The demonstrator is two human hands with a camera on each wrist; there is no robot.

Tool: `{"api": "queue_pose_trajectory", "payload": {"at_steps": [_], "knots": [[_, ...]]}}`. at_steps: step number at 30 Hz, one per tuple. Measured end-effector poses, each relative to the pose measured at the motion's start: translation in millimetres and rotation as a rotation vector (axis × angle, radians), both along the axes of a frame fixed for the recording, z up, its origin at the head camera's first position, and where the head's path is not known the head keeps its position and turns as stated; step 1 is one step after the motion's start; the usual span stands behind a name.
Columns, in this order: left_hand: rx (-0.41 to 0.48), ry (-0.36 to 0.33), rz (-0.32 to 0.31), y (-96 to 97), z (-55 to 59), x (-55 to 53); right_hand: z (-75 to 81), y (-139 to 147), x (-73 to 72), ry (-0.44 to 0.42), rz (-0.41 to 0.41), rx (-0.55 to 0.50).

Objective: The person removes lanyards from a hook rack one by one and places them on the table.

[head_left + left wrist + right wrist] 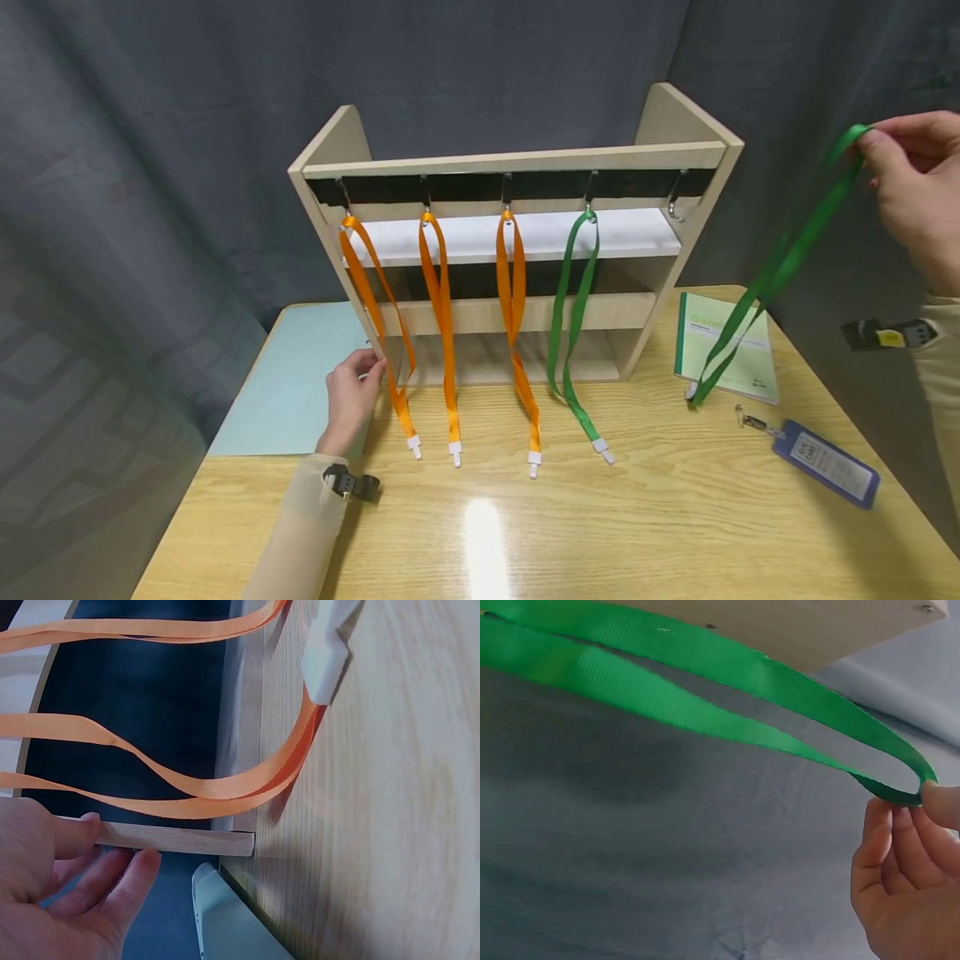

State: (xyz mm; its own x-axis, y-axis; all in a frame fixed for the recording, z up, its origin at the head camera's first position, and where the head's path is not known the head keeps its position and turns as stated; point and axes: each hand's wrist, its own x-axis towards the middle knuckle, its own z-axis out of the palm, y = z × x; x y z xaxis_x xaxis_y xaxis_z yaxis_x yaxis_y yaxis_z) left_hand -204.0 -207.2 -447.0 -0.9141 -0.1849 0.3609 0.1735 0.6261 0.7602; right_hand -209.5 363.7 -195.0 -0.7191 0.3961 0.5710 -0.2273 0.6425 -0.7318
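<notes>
My right hand (918, 183), raised at the far right, pinches a green lanyard (798, 242) by the top of its loop. The strap slants down to a white clip near the booklet; the right wrist view shows the loop (780, 686) between thumb and fingers. My left hand (352, 396) grips the wooden rack's left side panel (180, 838) near its foot, thumb on one face and fingers on the other. From the rack's hooks hang three orange lanyards (442, 304) and one green lanyard (557, 333), white clips downward. The rightmost hook (674, 208) bears nothing.
A blue badge holder (825, 463) with a metal clasp lies on the table (600, 533) at the right. Behind it is a green-spined booklet (727, 346). A light blue folder (292, 375) lies left of the rack (517, 160). Dark curtains hang behind.
</notes>
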Motion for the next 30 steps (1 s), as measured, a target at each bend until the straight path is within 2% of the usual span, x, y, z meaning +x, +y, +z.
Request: {"api": "queue_pose_trajectory", "payload": {"at_steps": [3,11,20,25,30], "knots": [[-0.004,0.003,-0.001,-0.9,-0.6,0.0,-7.8,1.1,0.9,-0.044,0.005,0.012],[0.000,0.007,-0.009,0.0,-1.3,-0.3,-31.8,9.1,1.7,-0.110,-0.008,0.135],[-0.009,-0.002,-0.004,0.6,0.5,1.4,-53.9,15.0,2.9,-0.202,-0.098,0.282],[-0.009,0.001,-0.005,0.9,0.8,1.3,-70.9,17.5,6.4,-0.232,-0.086,0.314],[-0.005,0.000,-0.003,1.2,1.0,1.6,-93.4,17.3,11.5,-0.226,-0.049,0.339]]}}
